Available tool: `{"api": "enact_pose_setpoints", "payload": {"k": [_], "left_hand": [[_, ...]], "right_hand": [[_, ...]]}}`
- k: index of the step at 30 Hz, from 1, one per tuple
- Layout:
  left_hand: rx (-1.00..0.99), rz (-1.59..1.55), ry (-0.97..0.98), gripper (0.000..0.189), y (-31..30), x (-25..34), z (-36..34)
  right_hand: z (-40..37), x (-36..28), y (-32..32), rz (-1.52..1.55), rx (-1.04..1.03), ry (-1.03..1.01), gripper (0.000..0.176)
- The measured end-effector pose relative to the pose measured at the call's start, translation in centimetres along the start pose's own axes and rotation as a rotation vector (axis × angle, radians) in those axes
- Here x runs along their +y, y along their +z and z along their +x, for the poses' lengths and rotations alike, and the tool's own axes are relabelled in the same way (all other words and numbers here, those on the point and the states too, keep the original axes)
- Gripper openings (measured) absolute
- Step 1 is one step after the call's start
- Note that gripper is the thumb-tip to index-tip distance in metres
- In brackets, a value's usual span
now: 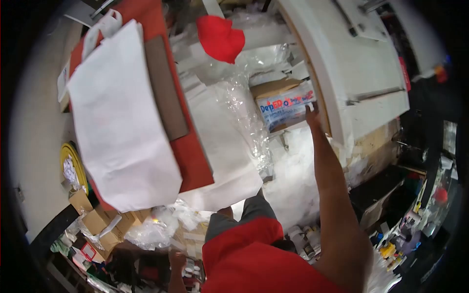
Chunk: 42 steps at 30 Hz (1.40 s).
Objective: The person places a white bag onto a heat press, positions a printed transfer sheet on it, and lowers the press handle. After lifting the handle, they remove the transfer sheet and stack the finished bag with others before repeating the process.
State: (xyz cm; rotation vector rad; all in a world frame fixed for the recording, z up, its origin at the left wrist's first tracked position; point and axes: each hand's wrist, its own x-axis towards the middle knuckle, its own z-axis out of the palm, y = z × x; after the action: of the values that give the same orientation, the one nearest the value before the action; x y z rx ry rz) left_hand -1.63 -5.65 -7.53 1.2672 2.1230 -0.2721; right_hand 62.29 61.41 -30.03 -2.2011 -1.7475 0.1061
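We can't tell either grip: right hand (311, 114) touching a packet (285, 108), two o'clock; dim left hand (178, 259), seven; red tabletop (194, 171), ten.

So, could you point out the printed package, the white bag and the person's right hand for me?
Printed package (285, 108): head view, on its lettered face.
White bag (122, 117): head view, middle of its broad side.
Right hand (312, 114): head view, middle of the hand.

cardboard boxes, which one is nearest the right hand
The brown box against the printed packet at the right hand; the boxes at lower left are much farther away.
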Motion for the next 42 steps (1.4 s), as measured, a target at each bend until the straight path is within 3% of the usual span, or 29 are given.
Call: {"api": "enact_pose_setpoints", "payload": {"k": [1, 3, 4, 5, 7, 8, 9, 11, 12, 14, 19, 23, 25, 27, 29, 30, 31, 33, 34, 36, 39, 41, 42], "left_hand": [[-0.116, -0.145, -0.134, 0.018, 0.2, 2.3, -0.7], [-0.320, -0.326, -0.367, 0.019, -0.1, 6.5, -0.5], [-0.316, -0.331, -0.369, 0.021, -0.7, 9.1, 0.4], [-0.308, -0.336, -0.366, 0.022, -1.1, 10.7, 1.1], [-0.322, -0.436, -0.420, 0.027, -1.5, 13.2, 2.7], [-0.297, -0.466, -0.406, 0.027, -1.9, 14.6, 3.6], [-0.269, -0.498, -0.388, 0.027, -2.2, 15.5, 4.4], [-0.270, -0.553, -0.402, 0.027, -2.8, 17.1, 5.7], [-0.270, -0.610, -0.409, 0.028, -2.9, 17.4, 6.0], [-0.251, -0.590, -0.371, 0.028, -2.4, 17.2, 6.3], [-0.267, -0.608, -0.311, 0.028, -2.5, 18.5, 7.0], [-0.286, -0.612, -0.231, 0.027, -3.7, 19.9, 7.7], [-0.524, -0.656, -0.154, 0.028, -6.1, 22.5, 9.0], [-0.584, -0.692, -0.004, 0.030, -10.2, 27.8, 10.7], [-0.541, -0.470, 0.303, 0.032, -15.9, 35.5, 13.7], [-0.340, -0.474, 0.588, 0.035, -14.2, 36.3, 14.9], [-0.387, -0.677, 0.445, 0.035, -16.0, 39.9, 15.8], [-0.146, -0.977, 0.572, 0.046, -14.7, 45.4, 19.3], [-0.097, -1.003, 0.619, 0.060, -15.4, 48.2, 21.1], [0.267, -0.757, 0.807, 0.079, -14.8, 53.1, 25.8], [0.276, -0.877, 0.825, 0.074, -13.4, 58.4, 30.9], [-0.163, -1.054, 0.706, 0.057, -12.7, 60.5, 33.1], [-0.051, -1.125, 0.771, 0.041, -11.8, 61.5, 34.1]], "right_hand": [[1.5, -2.0, 0.3, -0.139, 0.043, -0.030, 0.051], [2.9, -7.3, -2.6, -0.132, -0.170, -0.122, 0.053], [3.0, -8.8, -2.5, -0.226, -0.204, -0.060, 0.068], [2.5, -9.6, -1.4, -0.229, -0.226, -0.056, 0.068], [1.5, -10.9, 0.5, -0.271, -0.065, 0.071, 0.082], [1.8, -11.3, 0.7, -0.216, -0.238, 0.205, 0.092], [1.9, -11.8, 0.4, -0.213, -0.243, 0.204, 0.092], [1.2, -13.1, -0.6, -0.164, -0.540, 0.280, 0.101], [0.2, -14.0, -0.8, -0.161, -0.541, 0.279, 0.101], [-1.6, -15.5, -0.9, -0.155, -0.438, 0.078, 0.101], [-3.5, -15.1, 1.1, -0.063, -0.394, 0.029, 0.085], [-2.5, -12.2, 1.5, 0.098, -0.335, 0.022, 0.055], [-2.7, -11.9, 0.2, 0.206, -0.258, -0.036, 0.045], [-4.3, -12.9, -4.4, 0.380, 0.017, -0.003, 0.035], [-6.7, -13.8, -10.0, 0.408, -0.015, 0.030, 0.035], [-7.9, -14.3, -12.2, 0.488, -0.028, 0.073, 0.034], [-9.1, -14.4, -13.8, 0.568, -0.044, 0.114, 0.034], [-11.4, -14.9, -15.9, 0.662, -0.071, 0.272, 0.035], [-11.9, -15.8, -17.3, 0.674, -0.064, 0.267, 0.035], [-12.4, -17.7, -19.0, 0.775, -0.026, 0.238, 0.032], [-12.0, -18.2, -18.6, 0.796, 0.097, 0.224, 0.031], [-10.8, -18.5, -18.6, 0.741, 0.106, 0.238, 0.031], [-10.0, -18.2, -18.0, 0.668, 0.195, 0.147, 0.031]]}}
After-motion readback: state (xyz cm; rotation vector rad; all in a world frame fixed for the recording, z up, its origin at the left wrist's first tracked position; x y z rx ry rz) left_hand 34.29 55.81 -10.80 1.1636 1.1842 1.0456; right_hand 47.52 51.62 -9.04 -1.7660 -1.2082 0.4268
